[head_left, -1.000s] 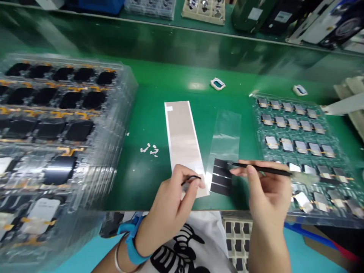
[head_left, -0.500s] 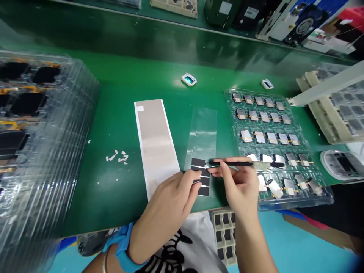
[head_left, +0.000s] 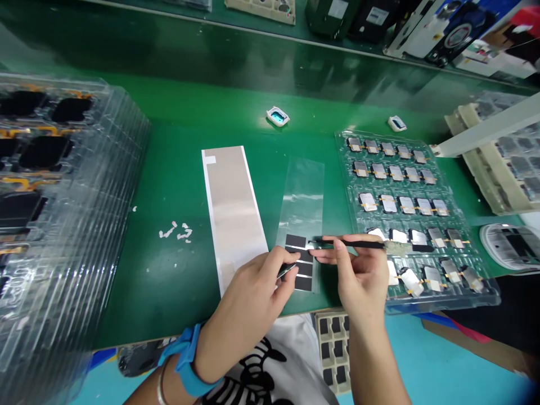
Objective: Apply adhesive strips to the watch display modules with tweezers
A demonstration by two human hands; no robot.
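My right hand is closed around black tweezers, whose back end carries a pale wrapping. Their thin tip reaches left to the dark rectangular stickers on a clear film strip. Between the thumb and fingers of my left hand is a small flat part with a dark, shiny edge; most of it is hidden by the fingers. This hand is over the left side of the stickers. Beside it lies a long beige sheet with white borders, partly under my left hand.
A clear tray of small silvery parts lies at the right. Stacked clear trays rise at the left. Pale scraps and a small white frame lie on the green table. A shelf edge crosses the back.
The tweezers' tip has shifted slightly right, away from the stickers. The small part in my left hand has tilted and shows more of its edge. The view has shifted slightly.
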